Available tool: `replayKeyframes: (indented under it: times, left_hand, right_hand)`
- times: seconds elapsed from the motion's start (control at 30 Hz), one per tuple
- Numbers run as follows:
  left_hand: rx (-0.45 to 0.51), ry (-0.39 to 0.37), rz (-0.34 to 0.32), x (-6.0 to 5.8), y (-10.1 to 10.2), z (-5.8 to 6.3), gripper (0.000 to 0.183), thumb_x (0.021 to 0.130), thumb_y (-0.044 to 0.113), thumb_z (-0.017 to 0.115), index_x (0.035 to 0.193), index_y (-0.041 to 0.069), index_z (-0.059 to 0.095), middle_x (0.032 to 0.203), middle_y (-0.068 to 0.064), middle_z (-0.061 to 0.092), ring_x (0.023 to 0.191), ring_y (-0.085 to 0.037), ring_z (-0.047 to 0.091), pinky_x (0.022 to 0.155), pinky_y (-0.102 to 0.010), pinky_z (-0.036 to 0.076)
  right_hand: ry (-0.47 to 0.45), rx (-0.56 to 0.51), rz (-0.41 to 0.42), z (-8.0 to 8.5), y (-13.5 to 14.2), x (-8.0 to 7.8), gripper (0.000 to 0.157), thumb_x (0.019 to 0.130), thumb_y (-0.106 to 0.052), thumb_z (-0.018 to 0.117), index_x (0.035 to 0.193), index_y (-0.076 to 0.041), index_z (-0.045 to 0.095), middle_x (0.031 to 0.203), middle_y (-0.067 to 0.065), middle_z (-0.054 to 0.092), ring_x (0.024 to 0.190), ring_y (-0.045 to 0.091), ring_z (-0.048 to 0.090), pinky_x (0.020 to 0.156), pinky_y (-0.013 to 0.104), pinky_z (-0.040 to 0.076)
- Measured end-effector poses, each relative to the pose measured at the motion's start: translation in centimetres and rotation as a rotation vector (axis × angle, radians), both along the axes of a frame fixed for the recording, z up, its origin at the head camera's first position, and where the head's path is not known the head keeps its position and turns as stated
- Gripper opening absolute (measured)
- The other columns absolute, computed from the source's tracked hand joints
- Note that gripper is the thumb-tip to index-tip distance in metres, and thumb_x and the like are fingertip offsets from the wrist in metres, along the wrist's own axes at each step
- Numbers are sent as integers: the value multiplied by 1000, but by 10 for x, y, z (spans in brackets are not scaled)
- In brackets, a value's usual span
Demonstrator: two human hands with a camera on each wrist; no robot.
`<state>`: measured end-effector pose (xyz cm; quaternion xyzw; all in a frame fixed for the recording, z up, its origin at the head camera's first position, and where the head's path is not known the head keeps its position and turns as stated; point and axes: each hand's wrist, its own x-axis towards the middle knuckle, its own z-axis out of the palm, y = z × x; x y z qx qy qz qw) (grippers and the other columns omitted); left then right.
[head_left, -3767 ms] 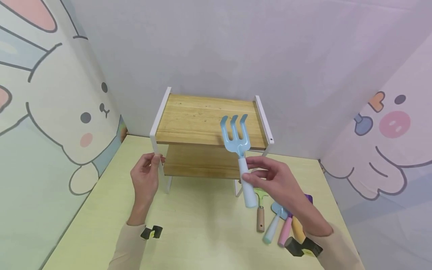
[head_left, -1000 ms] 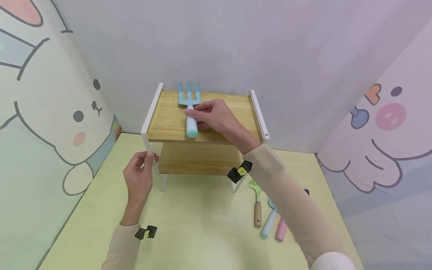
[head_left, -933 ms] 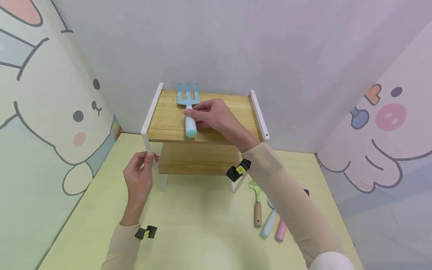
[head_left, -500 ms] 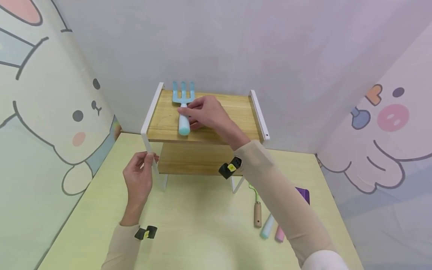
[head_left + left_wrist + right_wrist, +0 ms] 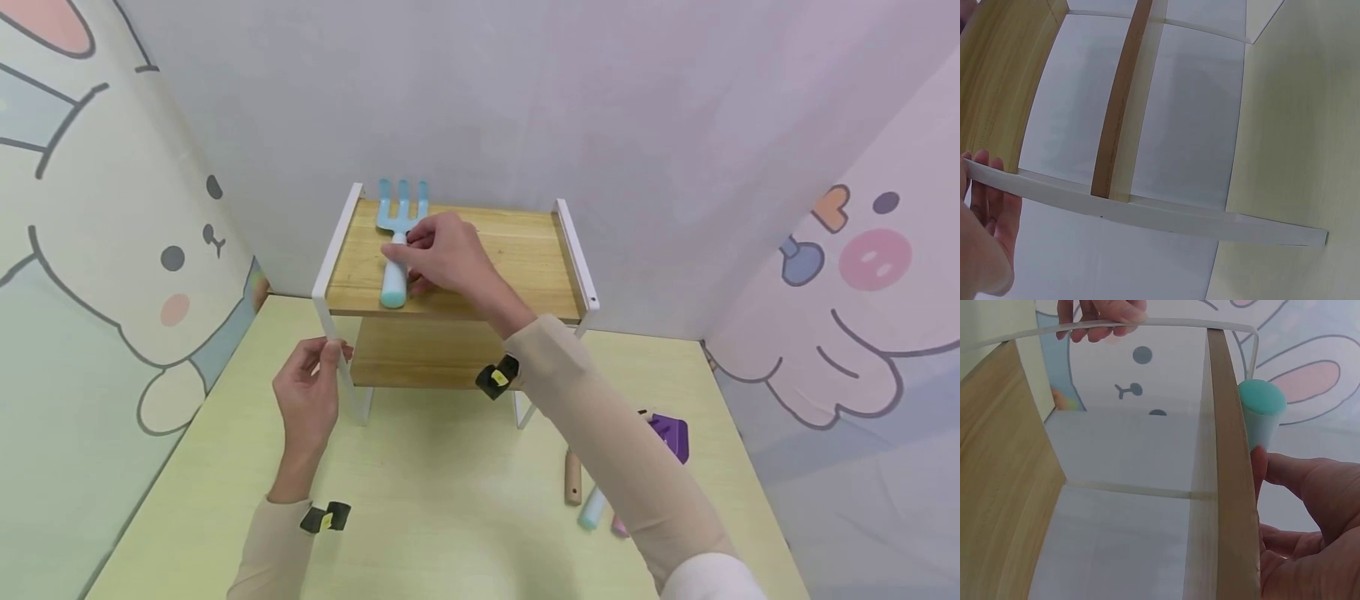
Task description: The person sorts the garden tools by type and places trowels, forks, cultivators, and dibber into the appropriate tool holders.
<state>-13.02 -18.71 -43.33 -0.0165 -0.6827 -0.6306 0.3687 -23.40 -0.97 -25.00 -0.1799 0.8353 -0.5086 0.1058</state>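
A light blue hand fork (image 5: 393, 283) with three tines lies along the left part of the wooden top board (image 5: 517, 258) of a small two-tier rack, tines toward the back wall. My right hand (image 5: 446, 254) pinches its pale handle between thumb and fingers. In the right wrist view the handle's teal end (image 5: 1263, 397) shows just past the board's edge; whether the fork fully touches the board I cannot tell. My left hand (image 5: 307, 392) grips the rack's white left side frame (image 5: 343, 367) below the top board, fingertips behind it, as the left wrist view also shows.
Below is the lower wooden shelf (image 5: 427, 358). On the yellow table (image 5: 420, 517), right of the rack, lie several tools partly under my right forearm: a wooden handle (image 5: 573, 479), a pale blue handle (image 5: 592, 510), a pink handle (image 5: 619, 527) and a purple tool head (image 5: 671, 435).
The hand fork was raised in front of the rack; my right hand has carried it over the top board, lowered it, then moved it left. The left hand keeps its grip on the frame.
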Motion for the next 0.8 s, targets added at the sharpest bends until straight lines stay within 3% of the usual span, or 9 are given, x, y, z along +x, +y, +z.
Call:
replayKeyframes:
  times: [0.23, 0.43, 0.8]
  left_hand:
    - [-4, 13, 2, 1, -1, -1, 12, 101, -3, 61, 103, -15, 65, 92, 5, 71, 86, -5, 71, 88, -17, 56]
    - [-10, 9, 6, 0, -1, -1, 12, 101, -3, 61, 103, -14, 66, 91, 6, 70, 86, -6, 71, 89, -18, 56]
    - [-1, 4, 7, -1, 0, -2, 11, 101, -4, 61, 103, -14, 66, 92, 7, 70, 86, -5, 70, 88, -17, 56]
  right_hand:
    - [-52, -66, 2, 2, 7, 5, 35, 96, -22, 75, 119, 3, 65, 107, 14, 72, 73, 22, 76, 67, 33, 63]
    - [-17, -85, 38, 2, 18, 13, 28, 99, -20, 72, 117, 1, 67, 103, 12, 71, 79, 22, 75, 71, 31, 63]
    - [77, -56, 91, -5, 37, 22, 29, 101, -19, 69, 123, -1, 65, 106, 10, 70, 82, 21, 74, 78, 30, 61]
